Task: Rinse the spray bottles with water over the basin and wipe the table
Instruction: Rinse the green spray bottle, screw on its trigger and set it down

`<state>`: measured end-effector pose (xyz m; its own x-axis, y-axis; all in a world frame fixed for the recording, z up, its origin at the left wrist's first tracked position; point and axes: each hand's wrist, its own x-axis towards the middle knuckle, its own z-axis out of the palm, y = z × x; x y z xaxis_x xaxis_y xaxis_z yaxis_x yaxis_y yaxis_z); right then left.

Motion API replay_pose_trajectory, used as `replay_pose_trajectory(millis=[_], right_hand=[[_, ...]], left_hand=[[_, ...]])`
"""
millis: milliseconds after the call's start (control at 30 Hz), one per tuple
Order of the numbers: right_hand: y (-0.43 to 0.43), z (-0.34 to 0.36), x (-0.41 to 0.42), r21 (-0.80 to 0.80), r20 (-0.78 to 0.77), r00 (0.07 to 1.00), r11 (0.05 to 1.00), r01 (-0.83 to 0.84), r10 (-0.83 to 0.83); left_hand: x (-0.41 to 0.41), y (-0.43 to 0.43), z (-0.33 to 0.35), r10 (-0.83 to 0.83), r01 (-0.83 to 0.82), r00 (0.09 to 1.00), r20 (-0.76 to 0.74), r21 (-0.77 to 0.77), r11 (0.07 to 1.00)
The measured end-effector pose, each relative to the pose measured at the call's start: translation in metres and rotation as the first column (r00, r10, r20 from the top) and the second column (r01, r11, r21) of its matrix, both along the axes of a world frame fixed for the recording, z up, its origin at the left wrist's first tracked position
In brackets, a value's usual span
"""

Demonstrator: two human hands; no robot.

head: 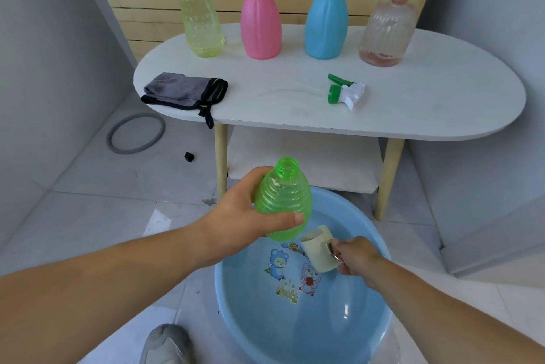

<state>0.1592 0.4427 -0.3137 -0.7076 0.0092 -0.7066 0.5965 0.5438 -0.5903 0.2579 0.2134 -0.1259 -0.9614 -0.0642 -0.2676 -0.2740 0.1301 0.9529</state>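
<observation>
Your left hand (pixel 244 210) holds the green bottle (pixel 283 201). Your fingers wrap around its fat middle and your thumb lies across the front. The bottle has no top on it, and its open mouth points up and away from you. It hangs over the far edge of the blue basin (pixel 339 328).

Your right hand (pixel 355 256) is just below and to the right of the bottle. Its fingers are curled tight on the handle of a small cream cup (pixel 318 248). The cup is tipped on its side, low inside the basin, just beside the bottom of the green bottle.

Past both hands stands the white table (pixel 427 104). The green and white spray top (pixel 346 92) lies on it, straight out past your right hand. A grey cloth (pixel 184 90) lies folded out past your left hand. Farther back four bottles stand in a row: a yellow bottle (pixel 200 21), a pink bottle (pixel 261 27), a blue bottle (pixel 326 24) and a clear bottle (pixel 386 33).

A grey shoe (pixel 168 344) is under your left arm.
</observation>
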Motion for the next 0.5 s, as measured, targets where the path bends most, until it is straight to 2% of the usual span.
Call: replay_pose_trajectory(millis=[233, 500], right_hand=[[0.008, 0.063, 0.008, -0.293, -0.163, 0.986, 0.953, -0.076, 0.029], [0.028, 0.18, 0.008, -0.282, -0.393, 0.911, 0.928, -0.244, 0.12]], left_hand=[[-0.001, -0.008, 0.01, 0.001, -0.002, 1.0, 0.005, 0.055, 0.999], [-0.001, -0.019, 0.03, 0.048, -0.046, 0.997, -0.052, 0.044, 0.998]])
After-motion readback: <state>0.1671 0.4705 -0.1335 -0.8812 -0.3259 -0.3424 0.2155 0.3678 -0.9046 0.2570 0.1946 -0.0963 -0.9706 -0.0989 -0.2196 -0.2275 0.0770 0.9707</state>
